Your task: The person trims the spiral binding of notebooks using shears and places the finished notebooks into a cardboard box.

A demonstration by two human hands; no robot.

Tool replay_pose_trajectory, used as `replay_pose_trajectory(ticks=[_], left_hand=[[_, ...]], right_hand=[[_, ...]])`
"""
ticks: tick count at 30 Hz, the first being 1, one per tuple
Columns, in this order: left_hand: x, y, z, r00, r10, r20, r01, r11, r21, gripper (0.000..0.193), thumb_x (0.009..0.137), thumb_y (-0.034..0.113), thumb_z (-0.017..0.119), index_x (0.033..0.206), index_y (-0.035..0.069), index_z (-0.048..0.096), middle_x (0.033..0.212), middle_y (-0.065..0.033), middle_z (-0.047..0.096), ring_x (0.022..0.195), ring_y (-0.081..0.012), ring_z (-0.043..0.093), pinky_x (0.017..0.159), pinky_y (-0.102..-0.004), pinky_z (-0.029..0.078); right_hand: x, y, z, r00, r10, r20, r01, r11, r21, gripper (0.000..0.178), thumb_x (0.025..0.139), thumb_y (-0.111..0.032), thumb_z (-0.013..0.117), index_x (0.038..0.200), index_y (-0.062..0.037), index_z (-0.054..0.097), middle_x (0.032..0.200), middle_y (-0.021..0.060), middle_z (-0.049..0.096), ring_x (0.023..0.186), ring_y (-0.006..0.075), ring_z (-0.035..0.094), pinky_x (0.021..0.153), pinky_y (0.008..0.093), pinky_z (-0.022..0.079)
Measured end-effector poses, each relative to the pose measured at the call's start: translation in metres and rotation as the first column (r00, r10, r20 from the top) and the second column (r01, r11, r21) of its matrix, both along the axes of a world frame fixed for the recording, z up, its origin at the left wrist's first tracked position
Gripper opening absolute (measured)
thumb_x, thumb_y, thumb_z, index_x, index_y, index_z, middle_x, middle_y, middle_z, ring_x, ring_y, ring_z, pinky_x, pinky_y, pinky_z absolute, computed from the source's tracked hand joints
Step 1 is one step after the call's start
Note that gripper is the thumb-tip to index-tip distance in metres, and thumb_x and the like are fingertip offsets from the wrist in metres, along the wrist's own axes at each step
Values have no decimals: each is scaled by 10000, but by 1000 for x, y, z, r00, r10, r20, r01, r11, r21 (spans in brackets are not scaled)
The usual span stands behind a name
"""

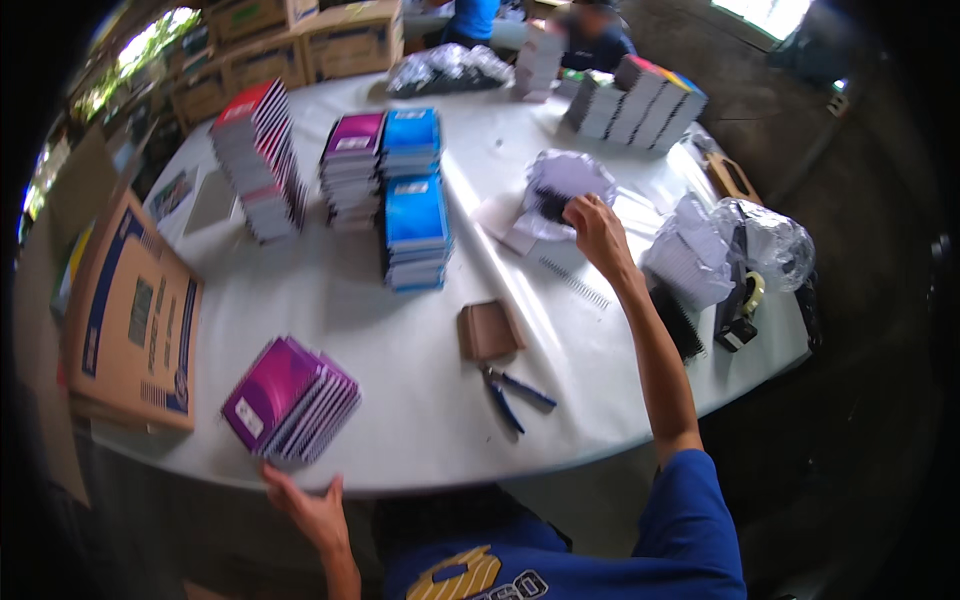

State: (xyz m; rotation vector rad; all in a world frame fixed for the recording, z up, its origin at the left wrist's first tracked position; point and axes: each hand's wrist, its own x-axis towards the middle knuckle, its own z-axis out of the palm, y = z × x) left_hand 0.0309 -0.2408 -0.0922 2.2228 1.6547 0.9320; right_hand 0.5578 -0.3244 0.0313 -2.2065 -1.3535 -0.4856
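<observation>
My right hand (600, 232) reaches across the table to a crumpled white paper wrapping (570, 172). Its fingers are pinched together on black binding coils (550, 203) lying in that paper; how many they grip is hidden. A single loose coil (575, 282) lies on the table below the wrist. At the near edge, my left hand (312, 512) is open, thumb and fingers apart. It is beside the near corner of a stack of purple spiral notebooks (290, 402), and whether a fingertip touches them I cannot tell.
Blue-handled pliers (512, 395) lie by a brown block (490, 331). Blue notebooks (416, 212), more purple ones (352, 150) and a tall red-topped stack (262, 160) stand farther off. A cardboard box (140, 310) is at left; plastic wrap (775, 245) and tape (755, 293) at right. People (595, 40) are beyond.
</observation>
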Motion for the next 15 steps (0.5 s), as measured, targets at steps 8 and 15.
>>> replay_pose_trajectory(ticks=[8, 15], left_hand=[[41, 38, 0, 1000, -2, 12, 4, 992, -126, 1009, 638, 217, 869, 1428, -34, 294, 1457, -246, 369, 1373, -405, 313, 1142, -585, 186], [20, 69, -8, 996, 59, 74, -53, 995, -86, 1031, 624, 203, 864, 1459, 23, 286, 1376, -241, 470, 1283, -386, 435, 1117, -600, 218]], right_hand=[[-218, -76, -72, 996, -33, -81, -14, 856, -517, 595, 779, -372, 737, 1154, 30, 509, 1093, 205, 551, 1000, 356, 553, 794, 434, 479], [-256, -46, -61, 968, 252, -1, -218, 835, -505, 429, 782, -33, 621, 1174, 87, 495, 1092, 199, 514, 991, 322, 507, 823, 424, 447]])
